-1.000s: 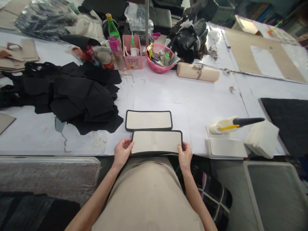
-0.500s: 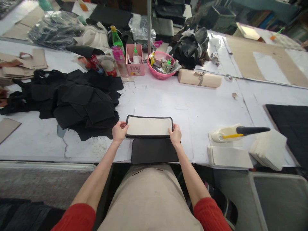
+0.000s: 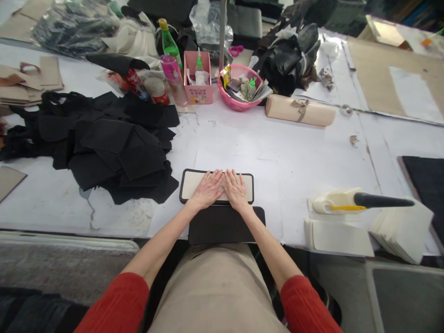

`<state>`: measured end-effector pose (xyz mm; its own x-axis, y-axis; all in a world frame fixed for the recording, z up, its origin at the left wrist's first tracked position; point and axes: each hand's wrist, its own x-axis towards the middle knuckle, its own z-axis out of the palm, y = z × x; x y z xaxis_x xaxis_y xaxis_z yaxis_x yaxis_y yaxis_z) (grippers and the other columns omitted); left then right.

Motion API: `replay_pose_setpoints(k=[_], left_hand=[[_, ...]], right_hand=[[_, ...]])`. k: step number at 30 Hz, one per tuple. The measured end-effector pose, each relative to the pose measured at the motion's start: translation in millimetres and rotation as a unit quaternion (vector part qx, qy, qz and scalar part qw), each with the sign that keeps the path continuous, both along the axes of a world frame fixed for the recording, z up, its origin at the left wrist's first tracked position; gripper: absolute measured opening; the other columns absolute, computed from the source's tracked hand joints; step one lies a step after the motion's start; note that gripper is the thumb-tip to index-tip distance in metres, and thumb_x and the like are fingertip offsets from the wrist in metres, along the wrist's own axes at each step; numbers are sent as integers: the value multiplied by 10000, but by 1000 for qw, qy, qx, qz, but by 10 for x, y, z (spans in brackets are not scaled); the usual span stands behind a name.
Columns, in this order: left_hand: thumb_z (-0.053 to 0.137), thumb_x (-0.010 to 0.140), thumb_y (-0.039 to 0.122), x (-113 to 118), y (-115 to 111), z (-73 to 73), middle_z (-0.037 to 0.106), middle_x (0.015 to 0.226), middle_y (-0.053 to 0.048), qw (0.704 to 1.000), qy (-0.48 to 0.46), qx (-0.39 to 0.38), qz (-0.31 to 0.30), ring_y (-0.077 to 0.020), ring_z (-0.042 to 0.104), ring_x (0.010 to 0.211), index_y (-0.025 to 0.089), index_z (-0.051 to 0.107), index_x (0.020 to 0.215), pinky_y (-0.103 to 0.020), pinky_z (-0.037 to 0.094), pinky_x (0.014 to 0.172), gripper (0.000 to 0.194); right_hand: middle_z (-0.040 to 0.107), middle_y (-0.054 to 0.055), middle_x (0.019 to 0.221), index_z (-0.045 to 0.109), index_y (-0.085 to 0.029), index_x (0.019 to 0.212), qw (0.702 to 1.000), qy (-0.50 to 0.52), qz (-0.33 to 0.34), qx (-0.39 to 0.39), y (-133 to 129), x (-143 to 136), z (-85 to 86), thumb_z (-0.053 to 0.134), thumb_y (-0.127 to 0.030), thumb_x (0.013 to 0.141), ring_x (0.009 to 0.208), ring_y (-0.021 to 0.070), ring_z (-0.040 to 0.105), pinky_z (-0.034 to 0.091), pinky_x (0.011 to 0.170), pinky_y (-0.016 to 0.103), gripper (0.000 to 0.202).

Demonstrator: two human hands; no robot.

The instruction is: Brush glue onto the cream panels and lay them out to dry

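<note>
A cream panel [image 3: 190,183] with rounded corners lies on a slightly larger black piece [image 3: 252,189], which shows as a dark rim around it. Both my hands rest flat on the panel, side by side near its middle. My left hand [image 3: 207,190] has its fingers stretched out, pointing up and to the right. The fingers of my right hand [image 3: 236,190] are also extended and point away from me. Just below, at the table's front edge, lies a black rounded piece [image 3: 222,225], partly under my right wrist.
Black cut pieces [image 3: 118,143] are heaped at the left. A pink basket [image 3: 239,105], a pink box [image 3: 199,95] and a beige roll [image 3: 300,111] stand behind. Cream panels [image 3: 342,237] and a black-handled brush [image 3: 381,200] lie at the right.
My hands have let go of the panel's two ends and moved inward, and now lie flat on its middle. The camera view has shifted slightly.
</note>
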<state>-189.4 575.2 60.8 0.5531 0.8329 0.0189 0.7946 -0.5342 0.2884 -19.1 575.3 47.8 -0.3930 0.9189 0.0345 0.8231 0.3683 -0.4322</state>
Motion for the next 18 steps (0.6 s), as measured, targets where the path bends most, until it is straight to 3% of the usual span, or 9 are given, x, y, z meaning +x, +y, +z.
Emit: replay_pose_setpoints(k=[5, 11, 15, 18], left_hand=[[412, 929, 373, -24, 41, -100, 246, 1592, -148, 1000, 8, -19, -15, -248, 140, 1491, 99, 233, 1528, -495, 39, 1213, 683], [421, 923, 378, -6, 51, -115, 258, 1584, -164, 1000, 12, -21, -12, -252, 161, 1487, 85, 270, 1515, -485, 43, 1212, 678], [378, 948, 378, -93, 126, -16, 283, 1577, -155, 1000, 4, -23, 13, -246, 205, 1476, 104, 289, 1511, -459, 117, 1204, 632], [336, 962, 343, -272, 161, 92, 259, 1585, -165, 997, -8, 10, 78, -257, 180, 1483, 90, 288, 1509, -483, 104, 1200, 605]], right_hand=[[236, 88, 1599, 256, -154, 1528, 1000, -10, 3, 1, 41, 47, -95, 356, -339, 1006, 1496, 228, 145, 44, 1217, 489, 563], [236, 93, 1597, 264, -135, 1522, 1000, -22, 3, -5, 52, 43, -67, 364, -339, 1006, 1490, 230, 169, 58, 1217, 479, 564], [267, 89, 1587, 275, -160, 1521, 1000, -22, -4, 1, 84, -1, 50, 364, -347, 1007, 1485, 232, 193, 82, 1215, 492, 555], [242, 68, 1596, 259, -169, 1526, 998, -18, 57, 29, 98, -97, 121, 366, -360, 1006, 1494, 211, 155, 55, 1225, 475, 564]])
